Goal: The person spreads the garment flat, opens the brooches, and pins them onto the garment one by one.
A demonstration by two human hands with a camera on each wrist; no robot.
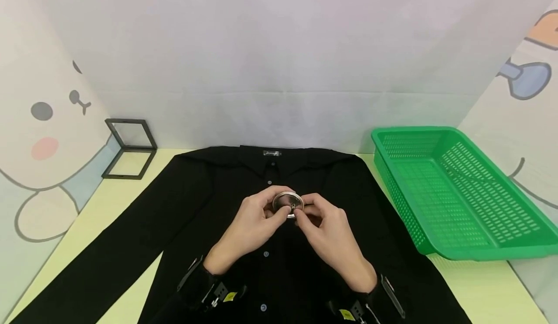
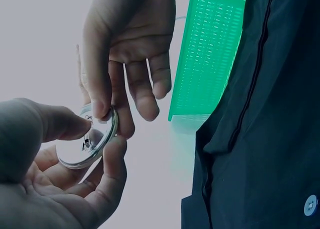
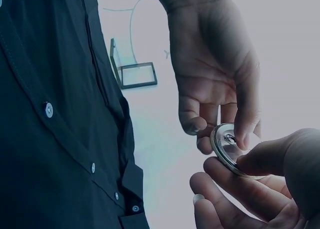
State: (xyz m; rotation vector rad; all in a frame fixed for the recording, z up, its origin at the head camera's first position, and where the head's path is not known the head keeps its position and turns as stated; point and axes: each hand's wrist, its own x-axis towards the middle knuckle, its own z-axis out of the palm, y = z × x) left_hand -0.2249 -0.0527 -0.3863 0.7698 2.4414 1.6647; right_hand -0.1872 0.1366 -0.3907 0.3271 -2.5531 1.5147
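A round metal pin-back badge (image 1: 284,199) is held up over a black button-front shirt (image 1: 267,237), its shiny back with the pin fitting facing me. My left hand (image 1: 253,222) pinches the badge from the left, thumb on the back and fingers beneath. From the other side my right hand (image 1: 333,229) grips the rim, its thumb near the pin. In the left wrist view, both thumbs press close to the pin on the badge (image 2: 75,153). The badge's front is turned away in all views.
The shirt lies spread on a pale yellow table (image 1: 135,290), collar at the back, one sleeve stretched toward the front left. A green perforated basket (image 1: 429,254) stands at the right. At the back left stands an unfolded black-edged clear case (image 1: 126,148). White and cartoon-printed cloth surrounds the table.
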